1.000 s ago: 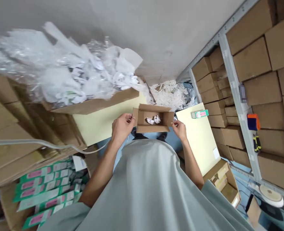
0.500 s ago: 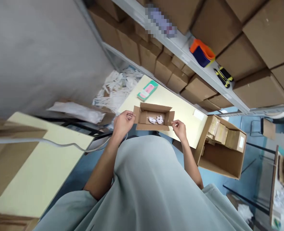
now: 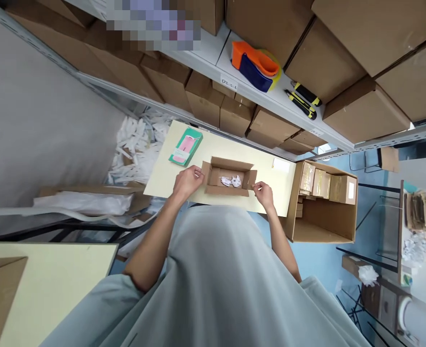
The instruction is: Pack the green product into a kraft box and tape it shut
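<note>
At the centre of the frame, a small open cardboard box point(image 3: 226, 191) with crumpled paper point(image 3: 236, 181) inside is held between two hands: the left hand point(image 3: 189, 182) pinches its left end flap, the right hand point(image 3: 264, 194) its right one. A green-and-pink package point(image 3: 186, 147) lies on the cream table point(image 3: 213, 140), up and left of the box.

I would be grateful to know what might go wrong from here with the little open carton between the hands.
The left hand and right hand are at the carton's end flaps, so a flap could bend or slip and let it tilt. The crumpled paper inside might then tumble out, since the top is open.
</note>
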The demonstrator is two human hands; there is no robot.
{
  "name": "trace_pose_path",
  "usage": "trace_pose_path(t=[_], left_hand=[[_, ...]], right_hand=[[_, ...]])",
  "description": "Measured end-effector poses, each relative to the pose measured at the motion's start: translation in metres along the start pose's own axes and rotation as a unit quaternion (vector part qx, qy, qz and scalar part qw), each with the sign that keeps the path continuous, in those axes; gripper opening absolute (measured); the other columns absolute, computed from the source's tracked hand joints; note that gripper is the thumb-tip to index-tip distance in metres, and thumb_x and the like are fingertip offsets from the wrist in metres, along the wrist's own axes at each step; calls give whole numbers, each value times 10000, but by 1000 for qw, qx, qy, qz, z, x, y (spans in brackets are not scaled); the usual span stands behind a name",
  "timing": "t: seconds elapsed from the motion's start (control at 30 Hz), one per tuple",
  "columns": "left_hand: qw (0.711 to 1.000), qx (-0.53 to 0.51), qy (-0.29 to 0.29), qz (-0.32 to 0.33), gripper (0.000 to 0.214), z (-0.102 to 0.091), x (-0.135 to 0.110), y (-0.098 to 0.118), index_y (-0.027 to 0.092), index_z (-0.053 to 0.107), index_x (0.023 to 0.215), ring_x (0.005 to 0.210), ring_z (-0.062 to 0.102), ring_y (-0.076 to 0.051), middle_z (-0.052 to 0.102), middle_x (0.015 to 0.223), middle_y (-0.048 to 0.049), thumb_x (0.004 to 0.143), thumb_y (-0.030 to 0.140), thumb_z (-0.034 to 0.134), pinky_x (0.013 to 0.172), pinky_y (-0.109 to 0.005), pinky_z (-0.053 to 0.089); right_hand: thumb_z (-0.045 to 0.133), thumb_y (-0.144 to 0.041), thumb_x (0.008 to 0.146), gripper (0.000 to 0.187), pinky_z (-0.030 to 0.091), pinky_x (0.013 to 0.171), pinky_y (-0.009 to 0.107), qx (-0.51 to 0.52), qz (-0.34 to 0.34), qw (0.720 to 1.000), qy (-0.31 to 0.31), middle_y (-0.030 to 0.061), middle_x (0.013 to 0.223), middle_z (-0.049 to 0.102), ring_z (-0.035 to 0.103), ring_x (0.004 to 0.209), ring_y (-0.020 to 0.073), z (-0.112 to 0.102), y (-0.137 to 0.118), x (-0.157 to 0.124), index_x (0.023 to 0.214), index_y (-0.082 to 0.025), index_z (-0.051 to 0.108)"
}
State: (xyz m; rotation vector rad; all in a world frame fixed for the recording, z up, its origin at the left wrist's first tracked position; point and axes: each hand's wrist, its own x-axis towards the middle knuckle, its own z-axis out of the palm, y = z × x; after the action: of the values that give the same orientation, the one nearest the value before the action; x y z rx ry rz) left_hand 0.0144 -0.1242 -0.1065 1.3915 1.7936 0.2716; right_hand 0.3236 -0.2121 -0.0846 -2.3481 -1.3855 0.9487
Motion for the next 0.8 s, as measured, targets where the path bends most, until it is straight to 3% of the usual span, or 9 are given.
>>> trace_pose_path(t=[0.13, 0.27, 0.37, 0.47, 0.63, 0.73, 0.8], left_hand=[[1000, -18, -2, 2, 209, -13, 12, -13, 223, 748, 1105, 1125, 829, -318, 873, 1193, -126, 993, 397, 718, 1075, -412, 621], [996, -16, 85, -20, 624, -29, 44, -26, 139, 608, 1538, 1563, 601, -412, 650, 1632, -258, 997, 403, 775, 1333, -566, 488], [994, -15, 83, -72, 981, -25, 76, -29, 67, 392, 1719, 1705, 389, -533, 398, 1791, -387, 900, 330, 865, 1310, -710, 482], [992, -7, 39, -119, 1116, -8, 101, -31, 0, 347, 1705, 1666, 423, -589, 395, 1747, -461, 786, 254, 926, 1249, -724, 532], [992, 8, 33, -119, 890, 2, 119, -41, 10, 529, 1506, 1549, 576, -537, 565, 1632, -405, 736, 215, 925, 1269, -629, 549], [992, -15, 14, -126, 718, -16, 112, -49, 79, 623, 1377, 1325, 732, -449, 750, 1416, -268, 799, 354, 949, 1189, -557, 609], [997, -44, 26, -65, 702, -36, 95, -49, 145, 633, 1381, 1205, 765, -375, 792, 1320, -160, 828, 436, 952, 1116, -496, 636]], right_hand=[[621, -363, 1063, 175, 565, 838, 341, -26, 14, 999, 39, 74, 1037, 867, 791, 877, 254, -3, -13, -8, 1036, -244, 746], [597, -411, 1096, 222, 564, 852, 349, -34, -15, 998, 53, 74, 1038, 866, 794, 895, 264, -1, -39, -16, 1085, -250, 750], [611, -414, 1100, 220, 559, 829, 346, -35, -28, 998, 41, 71, 996, 866, 794, 877, 265, 6, -60, -21, 1053, -255, 756], [624, -401, 1103, 208, 559, 830, 341, -38, -28, 998, 37, 70, 980, 868, 803, 892, 264, 11, -72, -28, 1048, -256, 762], [602, -456, 1118, 268, 560, 817, 342, -27, -23, 998, 57, 68, 998, 871, 770, 832, 241, 9, -74, -44, 1052, -248, 759], [603, -472, 1113, 286, 572, 796, 351, -21, -15, 998, 66, 76, 1013, 872, 760, 802, 239, -1, -73, -52, 1061, -241, 763], [594, -492, 1122, 319, 591, 790, 362, -25, -29, 995, 88, 83, 1005, 861, 758, 790, 240, -10, -76, -58, 1077, -230, 772]])
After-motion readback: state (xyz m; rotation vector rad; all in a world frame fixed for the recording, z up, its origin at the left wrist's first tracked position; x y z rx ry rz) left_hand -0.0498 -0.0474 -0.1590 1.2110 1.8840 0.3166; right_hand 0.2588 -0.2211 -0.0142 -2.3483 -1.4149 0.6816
